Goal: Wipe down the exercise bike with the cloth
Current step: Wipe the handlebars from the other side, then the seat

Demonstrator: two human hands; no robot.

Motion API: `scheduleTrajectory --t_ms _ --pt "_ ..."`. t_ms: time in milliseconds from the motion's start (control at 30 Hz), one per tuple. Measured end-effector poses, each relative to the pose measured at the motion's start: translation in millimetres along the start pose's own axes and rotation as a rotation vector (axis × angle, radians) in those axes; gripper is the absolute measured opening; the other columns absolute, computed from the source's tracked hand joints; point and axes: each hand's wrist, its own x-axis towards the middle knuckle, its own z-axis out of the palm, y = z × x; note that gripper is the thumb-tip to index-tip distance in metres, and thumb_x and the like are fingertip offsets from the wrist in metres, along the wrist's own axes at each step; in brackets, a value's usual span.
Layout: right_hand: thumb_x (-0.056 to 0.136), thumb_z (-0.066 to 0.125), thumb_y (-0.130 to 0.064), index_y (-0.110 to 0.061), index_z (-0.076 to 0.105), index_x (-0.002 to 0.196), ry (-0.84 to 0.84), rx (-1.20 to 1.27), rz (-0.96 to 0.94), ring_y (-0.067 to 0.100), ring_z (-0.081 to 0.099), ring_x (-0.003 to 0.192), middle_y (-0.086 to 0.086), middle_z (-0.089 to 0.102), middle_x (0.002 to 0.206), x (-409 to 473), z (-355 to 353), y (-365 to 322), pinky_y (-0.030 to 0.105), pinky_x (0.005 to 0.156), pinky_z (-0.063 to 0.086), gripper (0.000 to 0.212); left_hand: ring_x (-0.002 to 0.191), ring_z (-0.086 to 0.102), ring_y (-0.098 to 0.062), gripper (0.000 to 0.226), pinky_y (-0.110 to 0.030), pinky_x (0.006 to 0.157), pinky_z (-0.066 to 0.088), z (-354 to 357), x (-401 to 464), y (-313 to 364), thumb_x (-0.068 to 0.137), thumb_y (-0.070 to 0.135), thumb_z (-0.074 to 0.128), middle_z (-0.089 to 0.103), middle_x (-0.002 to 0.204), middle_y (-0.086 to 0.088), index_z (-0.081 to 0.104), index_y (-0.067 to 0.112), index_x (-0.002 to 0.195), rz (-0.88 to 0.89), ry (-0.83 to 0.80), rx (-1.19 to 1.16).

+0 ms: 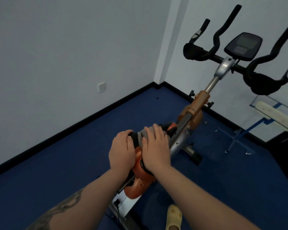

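The exercise bike [196, 107] is standing on the blue floor [73, 171] near the corner of the room, its orange frame running up to a silver post. Black curved handlebars [218, 37] are spreading out at the top, with a dark console [243, 46] sitting between them. The grey cloth [142, 136] is lying bunched on the black and orange part low on the frame, in the middle of the view.

The right hand [156, 148] is pressing flat on the cloth, fingers straight and lying over it. The left hand [121, 151] is resting just beside it, its fingers curling over the black part of the frame and gripping it.

The white walls [56, 55] are meeting the floor along a black baseboard [83, 121], and a white socket [101, 86] is sitting low on the left wall. A clear stand [239, 135] with blue edges is standing to the right of the bike, against the wall. A yellow slipper [173, 216] is showing at the bottom edge
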Motion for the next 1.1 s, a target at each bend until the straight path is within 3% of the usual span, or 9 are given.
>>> scheduleTrajectory --t_ms 100,200,300,400,533,733,833,933,1100 --pt "0.093 0.009 -0.047 -0.029 0.03 0.147 -0.002 0.08 -0.062 0.012 0.007 0.147 -0.001 0.017 0.159 -26.9 2.1 3.9 0.037 0.121 0.004 0.061 0.108 0.053 -0.008 0.037 -0.026 0.086 0.041 0.4 0.8 2.2 0.097 0.028 0.031 0.06 0.118 0.007 0.06 0.022 0.12 0.007 0.009 -0.01" --pt "0.1 0.024 -0.041 -0.032 0.03 0.147 -0.084 0.128 -0.112 0.012 0.003 0.148 -0.004 0.016 0.16 -1.9 -6.1 20.6 0.037 0.121 0.002 0.049 0.11 0.053 -0.008 0.035 -0.025 0.087 0.039 1.0 2.6 0.9 0.099 0.026 0.033 0.06 0.12 0.007 0.06 0.022 0.121 0.011 0.005 0.008" --pt "0.103 0.032 -0.032 -0.03 0.029 0.149 -0.106 0.122 -0.048 0.014 0.001 0.148 -0.003 0.012 0.161 18.9 -11.9 23.1 0.036 0.121 0.0 0.046 0.111 0.052 -0.008 0.039 -0.025 0.088 0.037 0.8 1.8 -0.1 0.096 0.03 0.031 0.059 0.121 0.008 0.059 0.023 0.122 0.014 0.0 0.01" --pt "0.102 0.022 -0.04 -0.027 0.024 0.151 -0.009 0.104 0.058 0.014 0.0 0.148 0.001 0.007 0.162 -6.7 -0.7 4.6 0.036 0.121 -0.001 0.051 0.108 0.052 -0.006 0.04 -0.025 0.084 0.037 0.7 1.0 0.8 0.094 0.032 0.029 0.059 0.118 0.01 0.059 0.025 0.12 0.011 0.009 -0.009" --pt "0.096 0.006 -0.05 -0.03 0.018 0.151 -0.013 0.16 -0.003 0.01 -0.005 0.148 -0.003 0.003 0.161 -43.0 4.1 0.2 0.035 0.121 0.001 0.06 0.11 0.052 -0.006 0.039 -0.025 0.085 0.039 1.3 0.9 -0.1 0.095 0.031 0.03 0.059 0.119 0.01 0.059 0.025 0.121 0.014 0.008 -0.021" --pt "0.104 0.028 -0.034 -0.023 0.013 0.155 -0.114 0.236 0.201 0.017 -0.01 0.148 0.001 -0.005 0.162 9.9 -12.4 10.3 0.041 0.121 0.005 0.054 0.112 0.051 -0.008 0.032 -0.026 0.086 0.038 0.8 2.7 -2.2 0.1 0.022 0.036 0.058 0.124 0.007 0.058 0.023 0.123 0.019 -0.012 0.017" --pt "0.102 0.024 -0.041 -0.028 0.009 0.154 -0.071 0.3 0.156 0.009 -0.015 0.146 -0.005 -0.011 0.162 -21.8 -5.0 -1.6 0.039 0.122 0.004 0.056 0.11 0.051 -0.007 0.036 -0.026 0.084 0.039 0.5 1.3 -1.4 0.098 0.028 0.031 0.058 0.122 0.008 0.058 0.025 0.121 0.015 -0.008 0.001" --pt "0.091 0.007 -0.057 -0.037 0.0 0.152 -0.038 0.276 0.096 -0.003 -0.027 0.138 -0.018 -0.022 0.156 -54.7 1.9 -8.9 0.032 0.119 -0.004 0.064 0.109 0.052 -0.007 0.045 -0.026 0.083 0.04 -0.1 1.6 1.6 0.092 0.034 0.027 0.059 0.12 0.008 0.06 0.024 0.12 0.015 0.005 -0.023" --pt "0.102 0.029 -0.041 -0.026 0.008 0.155 -0.094 0.229 0.219 0.014 -0.013 0.147 -0.001 -0.007 0.162 -11.9 -8.2 -1.2 0.037 0.122 0.006 0.06 0.112 0.052 -0.009 0.032 -0.025 0.086 0.038 0.5 2.3 -0.2 0.1 0.022 0.035 0.059 0.122 0.008 0.059 0.023 0.121 0.017 0.004 0.008"
